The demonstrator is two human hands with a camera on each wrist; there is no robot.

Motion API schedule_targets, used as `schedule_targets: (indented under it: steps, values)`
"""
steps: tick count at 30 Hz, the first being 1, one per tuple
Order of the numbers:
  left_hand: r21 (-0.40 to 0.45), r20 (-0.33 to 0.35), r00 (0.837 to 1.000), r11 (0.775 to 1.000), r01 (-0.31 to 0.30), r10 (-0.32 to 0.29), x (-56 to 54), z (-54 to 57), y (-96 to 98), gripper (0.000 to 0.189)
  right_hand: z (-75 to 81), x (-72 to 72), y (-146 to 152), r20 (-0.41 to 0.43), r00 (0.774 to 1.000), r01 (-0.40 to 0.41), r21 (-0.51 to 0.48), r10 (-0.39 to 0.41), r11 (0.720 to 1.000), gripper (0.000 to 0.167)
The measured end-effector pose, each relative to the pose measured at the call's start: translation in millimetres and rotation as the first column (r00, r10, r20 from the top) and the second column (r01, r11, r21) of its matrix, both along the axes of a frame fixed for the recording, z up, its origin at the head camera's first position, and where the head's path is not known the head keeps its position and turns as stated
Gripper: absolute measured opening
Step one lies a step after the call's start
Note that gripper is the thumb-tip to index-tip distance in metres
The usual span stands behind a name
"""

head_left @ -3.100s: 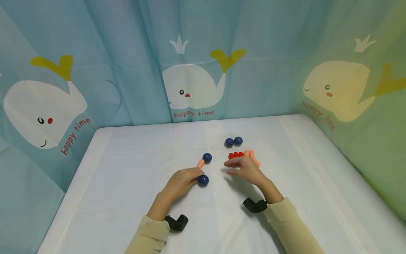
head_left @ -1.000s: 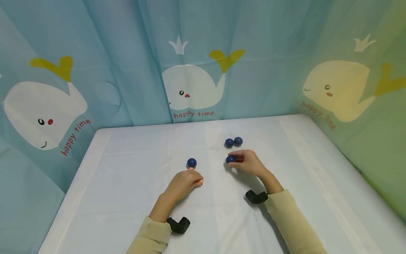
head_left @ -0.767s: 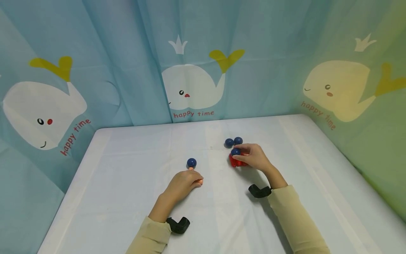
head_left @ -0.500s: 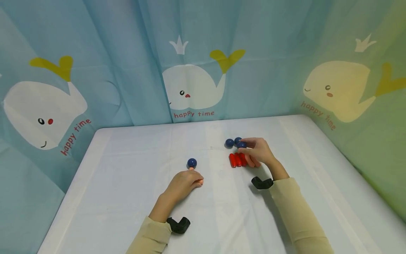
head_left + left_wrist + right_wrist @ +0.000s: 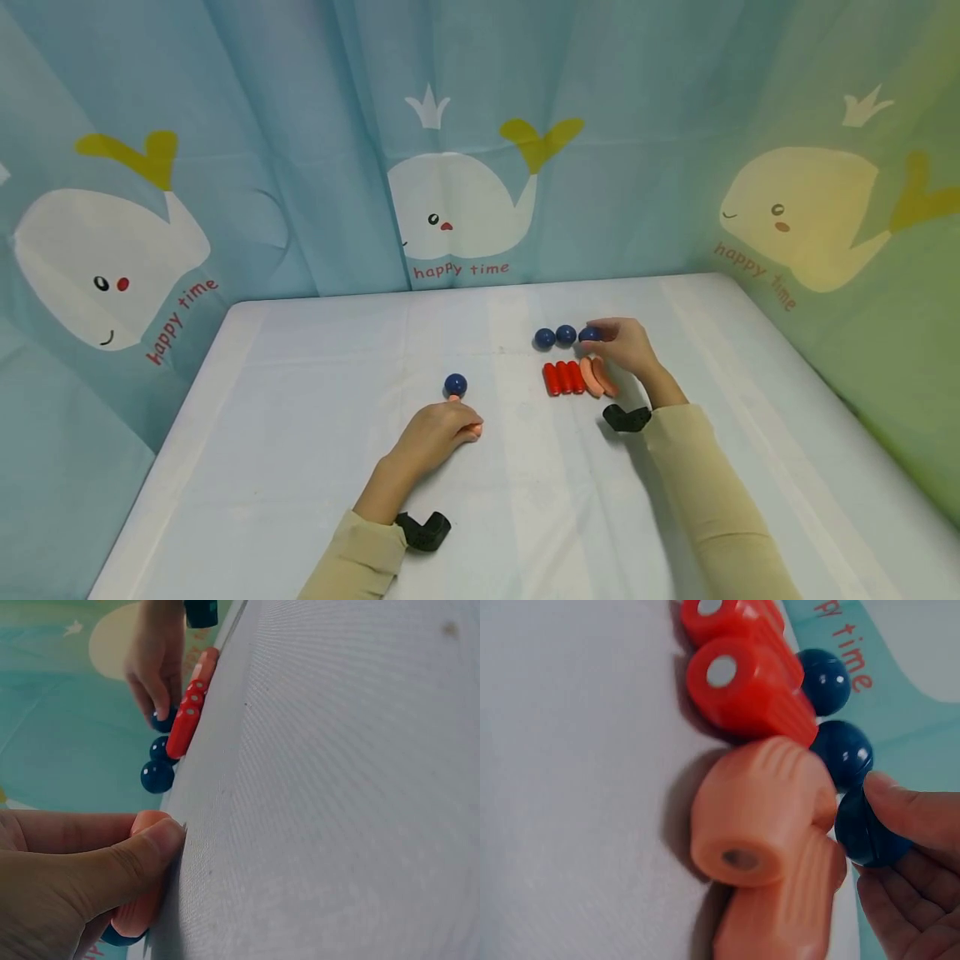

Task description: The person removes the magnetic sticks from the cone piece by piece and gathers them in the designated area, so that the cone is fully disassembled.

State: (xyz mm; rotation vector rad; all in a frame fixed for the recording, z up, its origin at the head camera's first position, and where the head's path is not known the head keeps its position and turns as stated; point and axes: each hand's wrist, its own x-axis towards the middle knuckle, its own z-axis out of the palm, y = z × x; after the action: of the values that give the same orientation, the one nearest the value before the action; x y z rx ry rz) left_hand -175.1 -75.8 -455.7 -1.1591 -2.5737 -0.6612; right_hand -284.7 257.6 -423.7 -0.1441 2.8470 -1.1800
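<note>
My left hand (image 5: 435, 432) pinches a peach curved magnetic rod (image 5: 142, 907) between thumb and fingers, low over the tabletop. A blue ball (image 5: 455, 384) sits at the rod's far end; the hand hides most of the rod in the head view. At the back right, my right hand (image 5: 626, 346) pinches another blue ball (image 5: 866, 829) between thumb and fingers. That ball is at the right end of a row with two more blue balls, the middle one (image 5: 566, 335) and the left one (image 5: 544, 339).
In front of the balls lie three straight red magnetic rods (image 5: 564, 378) side by side. Two peach curved rods (image 5: 597, 377) lie just right of them, close under my right wrist. Behind the white table (image 5: 300, 375) hangs a blue whale-print curtain (image 5: 322, 167).
A blue ball has left the near end of the left hand's rod. My right hand has carried it back and right, past the red rods, to the row's end. The left hand has stayed nearly still lately.
</note>
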Motion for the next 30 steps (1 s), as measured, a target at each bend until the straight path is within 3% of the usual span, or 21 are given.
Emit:
schedule_targets:
  steps: [11, 18, 23, 30]
  values:
    - [0.007, 0.052, 0.998, 1.000, 0.027, -0.028, -2.5, -0.7, -2.1, 0.006, -2.7, -13.3, -1, 0.041, 0.999, -0.007, 0.048, 0.005, 0.999, 0.046]
    - [0.008, 0.046, 0.998, 0.999, 0.032, -0.032, -3.9, -0.6, -2.6, 0.006, 0.7, -13.3, -3, 0.057, 0.998, -0.023, 0.086, 0.018, 0.996, 0.053]
    - [0.018, -0.005, 0.999, 0.999, 0.047, -0.047, -2.1, 0.2, -1.2, 0.010, 4.0, -0.1, -2, -0.037, 0.999, 0.001, 0.097, 0.002, 0.995, 0.056]
    - [-0.052, -0.090, 0.996, 0.999, -0.015, 0.010, 4.2, 5.4, 4.5, 0.009, 7.1, 37.0, -28, -0.196, 0.980, 0.019, -0.039, -0.026, 0.999, 0.047]
